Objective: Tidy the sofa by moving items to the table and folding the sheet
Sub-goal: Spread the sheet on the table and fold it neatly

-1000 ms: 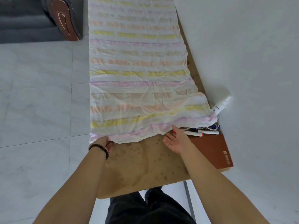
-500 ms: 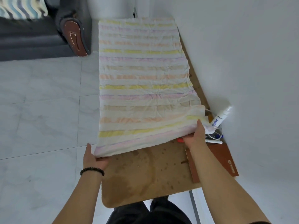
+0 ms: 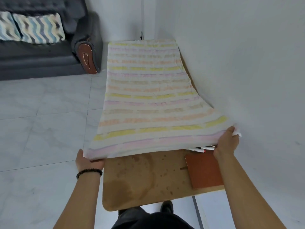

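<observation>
Pastel-striped sheet fills the middle of the head view, spread along the wooden table with its near edge lifted. The left hand grips the lower-left corner, fingers curled underneath. The right hand pinches the right corner. Just under that edge lie what look like markers, beside a brown notebook. A grey sofa sits at the upper left.
</observation>
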The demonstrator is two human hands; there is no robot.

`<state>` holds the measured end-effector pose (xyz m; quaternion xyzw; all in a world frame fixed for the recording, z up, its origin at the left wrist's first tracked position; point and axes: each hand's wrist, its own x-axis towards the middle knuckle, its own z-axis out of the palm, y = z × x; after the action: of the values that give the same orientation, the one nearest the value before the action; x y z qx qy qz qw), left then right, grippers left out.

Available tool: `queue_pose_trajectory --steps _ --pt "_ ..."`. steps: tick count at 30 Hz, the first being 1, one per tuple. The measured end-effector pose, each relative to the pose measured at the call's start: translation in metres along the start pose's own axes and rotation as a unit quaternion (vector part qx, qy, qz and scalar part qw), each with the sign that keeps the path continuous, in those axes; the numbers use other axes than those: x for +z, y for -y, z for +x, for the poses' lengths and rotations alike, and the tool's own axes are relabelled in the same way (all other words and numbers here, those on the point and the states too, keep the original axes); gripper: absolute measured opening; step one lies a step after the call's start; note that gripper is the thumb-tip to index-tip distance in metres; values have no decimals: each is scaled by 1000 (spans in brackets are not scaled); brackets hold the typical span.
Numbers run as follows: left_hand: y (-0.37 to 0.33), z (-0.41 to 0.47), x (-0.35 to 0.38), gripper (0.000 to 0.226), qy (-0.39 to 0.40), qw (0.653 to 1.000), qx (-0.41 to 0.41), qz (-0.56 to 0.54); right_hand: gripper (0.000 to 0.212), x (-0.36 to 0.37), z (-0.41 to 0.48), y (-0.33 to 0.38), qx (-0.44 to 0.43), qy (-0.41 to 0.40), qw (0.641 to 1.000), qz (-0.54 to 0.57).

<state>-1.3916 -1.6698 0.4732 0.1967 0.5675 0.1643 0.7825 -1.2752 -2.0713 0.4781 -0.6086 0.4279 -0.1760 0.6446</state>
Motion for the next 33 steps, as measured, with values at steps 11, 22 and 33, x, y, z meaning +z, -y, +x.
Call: queue_pose_trajectory --steps 11,22,33 --pt "46 26 -62 38 -74 994 34 69 62 -50 23 -43 107 11 985 -137" --pt "29 3 -68 34 -28 999 -36 -14 66 -43 32 -51 129 26 980 -147" --pt "-37 36 -27 53 -65 991 66 102 59 -5 28 -48 99 -54 984 -137"
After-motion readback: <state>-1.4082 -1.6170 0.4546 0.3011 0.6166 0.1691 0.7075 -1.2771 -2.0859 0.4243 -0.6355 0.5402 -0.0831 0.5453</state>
